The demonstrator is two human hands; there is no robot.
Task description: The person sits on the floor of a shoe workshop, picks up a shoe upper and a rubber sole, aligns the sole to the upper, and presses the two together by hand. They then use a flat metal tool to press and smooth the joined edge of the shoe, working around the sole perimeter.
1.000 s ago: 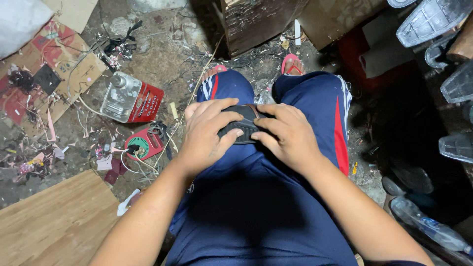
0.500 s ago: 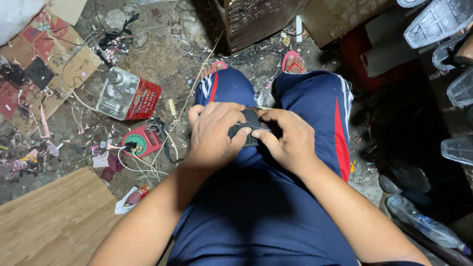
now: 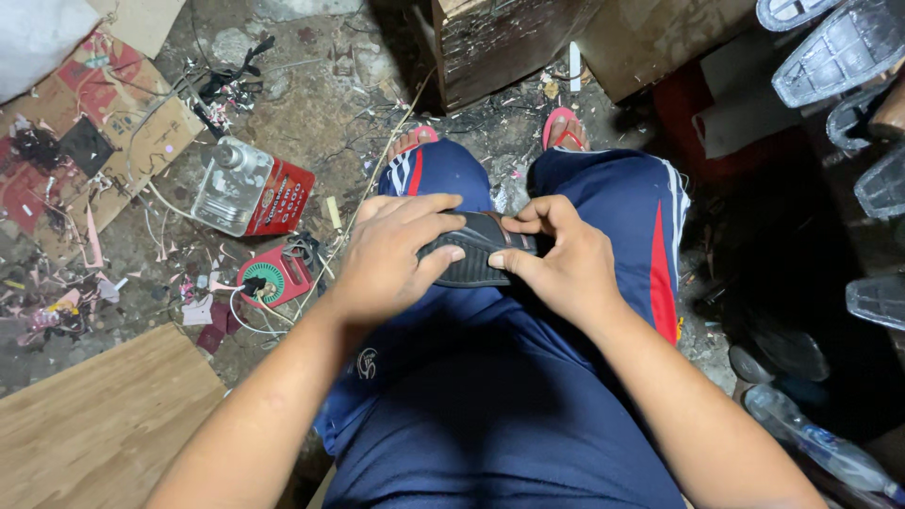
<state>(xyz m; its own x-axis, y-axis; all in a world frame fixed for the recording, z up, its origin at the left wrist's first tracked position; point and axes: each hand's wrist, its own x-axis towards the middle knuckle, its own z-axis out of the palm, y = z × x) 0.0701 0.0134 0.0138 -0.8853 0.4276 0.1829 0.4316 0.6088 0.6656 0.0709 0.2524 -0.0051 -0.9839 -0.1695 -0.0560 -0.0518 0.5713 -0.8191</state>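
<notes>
Both hands hold a small black ribbed plastic part [image 3: 479,254] above my lap, between my knees in blue trousers. My left hand [image 3: 391,254] wraps over its left end, fingers laid across the top. My right hand [image 3: 556,259] pinches its right end with thumb and fingertips. Most of the part's left side is hidden under my left fingers.
On the dirty floor to the left lie a clear plastic bottle [image 3: 226,184] against a red box [image 3: 278,196], a small red device with wires [image 3: 269,278], cardboard [image 3: 85,141] and scraps. A wooden board [image 3: 94,424] is at lower left. Clear plastic shells [image 3: 839,57] stand at right.
My hands have shifted slightly apart on the black part, exposing more of its ribbed face. The view has drifted a little.
</notes>
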